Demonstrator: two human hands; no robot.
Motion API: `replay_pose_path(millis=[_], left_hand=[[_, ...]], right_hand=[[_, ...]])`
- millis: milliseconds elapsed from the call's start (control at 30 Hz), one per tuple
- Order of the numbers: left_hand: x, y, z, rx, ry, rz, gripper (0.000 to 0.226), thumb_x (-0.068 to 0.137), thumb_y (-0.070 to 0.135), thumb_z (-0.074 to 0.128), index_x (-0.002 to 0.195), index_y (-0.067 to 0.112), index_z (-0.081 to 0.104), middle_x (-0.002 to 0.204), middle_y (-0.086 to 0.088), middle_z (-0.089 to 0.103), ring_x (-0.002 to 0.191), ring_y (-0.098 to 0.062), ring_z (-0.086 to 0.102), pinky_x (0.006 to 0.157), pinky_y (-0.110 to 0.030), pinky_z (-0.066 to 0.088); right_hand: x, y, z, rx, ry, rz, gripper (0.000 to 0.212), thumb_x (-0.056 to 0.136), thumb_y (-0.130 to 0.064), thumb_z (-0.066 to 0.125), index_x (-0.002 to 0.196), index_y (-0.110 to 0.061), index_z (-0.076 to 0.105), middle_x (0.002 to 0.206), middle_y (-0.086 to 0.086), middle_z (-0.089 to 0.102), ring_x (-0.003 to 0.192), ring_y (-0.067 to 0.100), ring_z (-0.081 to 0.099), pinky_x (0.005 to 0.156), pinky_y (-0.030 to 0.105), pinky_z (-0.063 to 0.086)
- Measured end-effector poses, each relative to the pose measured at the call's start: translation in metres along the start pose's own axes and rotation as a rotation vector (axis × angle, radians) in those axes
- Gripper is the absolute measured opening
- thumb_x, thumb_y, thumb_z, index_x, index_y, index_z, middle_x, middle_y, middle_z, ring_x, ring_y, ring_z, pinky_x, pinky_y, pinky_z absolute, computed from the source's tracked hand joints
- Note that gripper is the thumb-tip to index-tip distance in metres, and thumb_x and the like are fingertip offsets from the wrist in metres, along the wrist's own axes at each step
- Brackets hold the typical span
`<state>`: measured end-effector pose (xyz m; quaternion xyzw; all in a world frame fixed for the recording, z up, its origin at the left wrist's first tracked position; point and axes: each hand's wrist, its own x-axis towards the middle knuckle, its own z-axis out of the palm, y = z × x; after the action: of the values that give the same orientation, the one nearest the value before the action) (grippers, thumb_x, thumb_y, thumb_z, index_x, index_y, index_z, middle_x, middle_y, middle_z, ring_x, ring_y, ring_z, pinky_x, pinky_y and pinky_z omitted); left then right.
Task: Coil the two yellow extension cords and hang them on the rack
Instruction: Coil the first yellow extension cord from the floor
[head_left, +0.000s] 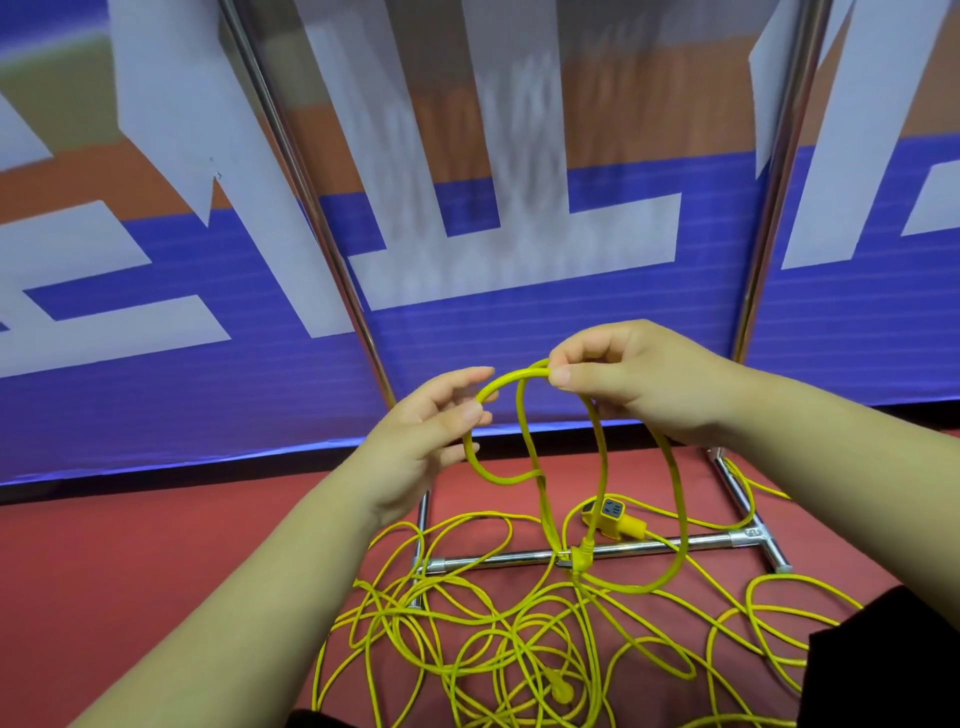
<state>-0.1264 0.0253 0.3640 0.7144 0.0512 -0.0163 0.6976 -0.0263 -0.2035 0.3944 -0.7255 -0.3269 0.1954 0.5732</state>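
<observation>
A yellow extension cord (597, 457) hangs in loops from my right hand (623, 379), which pinches the top of the loops between thumb and fingers. My left hand (426, 436) holds the same cord a little to the left, fingers loosely curled round a short bend of it. The rest of the yellow cords (493, 639) lie tangled on the red floor below. A yellow socket block (613, 517) lies by the rack's base bar. The metal rack (597, 552) stands in front of me, its two shiny uprights rising on either side.
A blue, white and orange banner (467, 338) hangs right behind the rack. The rack's feet (774, 551) and cross bar sit on the red floor among the cords. A dark item (893, 660) fills the lower right corner.
</observation>
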Motion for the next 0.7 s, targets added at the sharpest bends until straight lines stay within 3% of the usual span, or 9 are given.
replay_pose_path(millis=[100,200,267,333,433,500,600,700], left_hand=[[0.004,-0.01,-0.001,-0.065,-0.147,-0.068,0.098,0.06,0.067,0.082,0.143,0.028,0.05,0.142,-0.001,0.06,0.135,-0.018,0.052,0.108,-0.039,0.038],[0.006,-0.009,0.004,-0.103,-0.211,-0.105,0.105,0.064,0.07,0.078,0.148,0.017,0.044,0.14,-0.01,0.06,0.132,-0.021,0.054,0.102,-0.036,0.04],[0.006,-0.007,0.007,-0.096,-0.196,-0.113,0.093,0.069,0.064,0.078,0.141,0.011,0.052,0.124,-0.015,0.066,0.119,-0.025,0.062,0.097,-0.035,0.045],[0.008,-0.006,0.009,-0.067,-0.129,-0.086,0.06,0.079,0.048,0.073,0.123,0.009,0.064,0.098,-0.012,0.069,0.097,-0.026,0.067,0.09,-0.037,0.051],[0.011,-0.004,0.013,-0.042,0.006,-0.06,0.023,0.084,0.025,0.075,0.1,0.01,0.069,0.071,-0.004,0.056,0.065,-0.018,0.055,0.077,-0.038,0.054],[0.011,-0.001,0.016,0.01,0.08,-0.024,0.007,0.084,0.016,0.074,0.089,0.013,0.069,0.063,-0.001,0.051,0.056,-0.015,0.046,0.062,-0.032,0.046],[0.011,0.001,0.016,0.097,0.186,0.056,0.009,0.088,0.007,0.071,0.083,0.014,0.069,0.059,0.001,0.052,0.051,-0.014,0.043,0.053,-0.028,0.037],[0.009,0.004,0.015,0.147,0.232,0.108,0.008,0.088,0.008,0.072,0.082,0.012,0.069,0.056,0.005,0.05,0.05,-0.014,0.042,0.053,-0.03,0.037]], right_hand=[[-0.002,0.0,-0.001,0.071,0.002,-0.012,0.007,0.093,-0.016,0.067,0.09,-0.012,0.072,0.061,-0.003,0.044,0.054,0.01,0.036,0.052,0.019,0.034],[-0.001,0.003,0.001,0.124,0.036,-0.007,0.01,0.092,-0.013,0.067,0.084,-0.015,0.072,0.06,-0.001,0.045,0.054,0.011,0.037,0.053,0.022,0.034],[0.0,0.005,-0.001,0.146,0.057,0.005,0.011,0.091,-0.012,0.069,0.082,-0.016,0.072,0.059,-0.001,0.048,0.054,0.011,0.039,0.054,0.023,0.035],[0.0,0.007,-0.002,0.14,0.074,0.016,0.007,0.09,-0.011,0.07,0.084,-0.014,0.073,0.06,-0.002,0.051,0.055,0.012,0.04,0.055,0.024,0.036],[0.0,0.01,-0.004,0.123,0.113,0.035,0.01,0.087,-0.005,0.073,0.094,-0.013,0.072,0.069,0.001,0.06,0.058,0.015,0.046,0.056,0.026,0.04],[0.001,0.011,-0.004,0.099,0.126,0.066,0.023,0.086,-0.003,0.073,0.105,-0.016,0.069,0.078,0.003,0.066,0.062,0.017,0.052,0.057,0.026,0.044],[0.002,0.012,-0.004,0.121,0.119,0.092,0.029,0.087,-0.002,0.072,0.11,-0.018,0.067,0.08,0.004,0.067,0.062,0.017,0.059,0.056,0.024,0.049],[0.002,0.011,0.0,0.094,0.094,0.108,0.016,0.087,-0.006,0.074,0.1,-0.014,0.07,0.071,-0.001,0.065,0.063,0.015,0.062,0.061,0.023,0.051]])
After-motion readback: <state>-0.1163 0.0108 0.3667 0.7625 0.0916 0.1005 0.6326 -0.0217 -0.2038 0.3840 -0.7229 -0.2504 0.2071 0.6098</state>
